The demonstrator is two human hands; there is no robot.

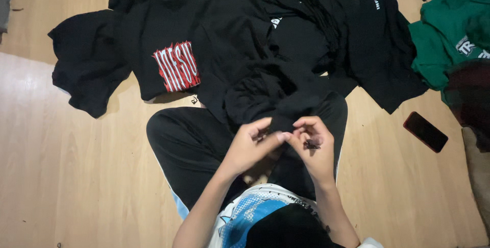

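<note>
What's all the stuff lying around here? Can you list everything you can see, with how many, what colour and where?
Black garments: a heap, number unclear, black with white and red printed lettering, spread over the floor in front of the person.
Green garment: at least one, green with pale print, upper right.
Dark red cloth: one, right edge, partly out of view.
Phone: one, dark with a reddish rim, flat on the floor to the right.
Wooden floor: light wood, under everything.
Black trousers: on the person's crossed legs, with a pale side stripe.
Left hand: pinching the edge of a black garment at the lap.
Right hand: fingertips meeting the left, with a small dark bit in its grip.
</note>
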